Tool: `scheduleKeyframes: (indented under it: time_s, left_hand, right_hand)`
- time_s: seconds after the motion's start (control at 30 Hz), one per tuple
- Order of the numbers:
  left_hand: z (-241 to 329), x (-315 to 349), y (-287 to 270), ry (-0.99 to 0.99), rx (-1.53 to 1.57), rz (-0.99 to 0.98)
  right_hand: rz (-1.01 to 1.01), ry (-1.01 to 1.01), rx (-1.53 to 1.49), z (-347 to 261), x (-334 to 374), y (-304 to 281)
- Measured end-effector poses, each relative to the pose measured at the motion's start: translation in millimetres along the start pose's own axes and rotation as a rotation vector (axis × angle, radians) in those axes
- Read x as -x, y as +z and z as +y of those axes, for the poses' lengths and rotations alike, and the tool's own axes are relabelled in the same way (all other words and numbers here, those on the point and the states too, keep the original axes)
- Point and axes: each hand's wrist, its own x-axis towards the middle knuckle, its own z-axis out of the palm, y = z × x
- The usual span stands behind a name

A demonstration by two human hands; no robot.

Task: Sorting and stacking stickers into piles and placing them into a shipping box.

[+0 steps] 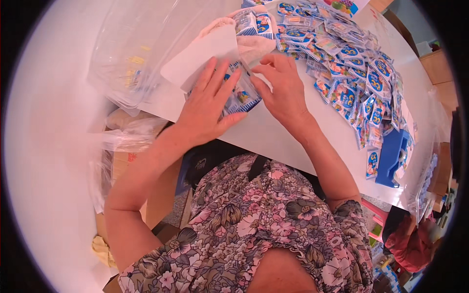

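Observation:
My left hand [207, 105] lies spread over a clear plastic box [252, 105] filled with small blue-and-white packets, its fingers stretched across the top. A blank white card or flap [200, 56] reaches from the box's far left side, partly under my left fingertips. At the box's right edge, the thumb and forefinger of my right hand [284, 88] close on what looks like its clear side; the exact contact is small. Just beyond the box is a pale pink cloth [256, 47] with a few packets [254, 24] on it.
A large heap of small packets [347, 63] covers the table's right side. Near the right edge stands a blue tape dispenser [390, 158], with a single packet [372, 163] beside it. Clear plastic trays [127, 58] lie at left; a cardboard box [129, 168] sits below. Another person [413, 244] is at lower right.

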Motion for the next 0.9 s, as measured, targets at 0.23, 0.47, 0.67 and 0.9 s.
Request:
scheduleKeyframes:
  time_s: [0.23, 0.47, 0.67, 0.9]
  left_hand:
    - [9, 15, 7, -0.05, -0.014, 0.147]
    - [6, 9, 6, 0.036, 0.077, 0.201]
    - [10, 6, 5, 0.02, -0.015, 0.03]
    - [7, -10, 19, 0.039, -0.15, -0.2]
  right_hand:
    - [-0.12, 0.007, 0.156, -24, -12, 22]
    - [-0.1, 0.112, -0.095, -1, -14, 20]
    - [-0.053, 0.079, 0.016, 2, -13, 19]
    - [-0.19, 0.349, -0.449, 21, 0, 17]
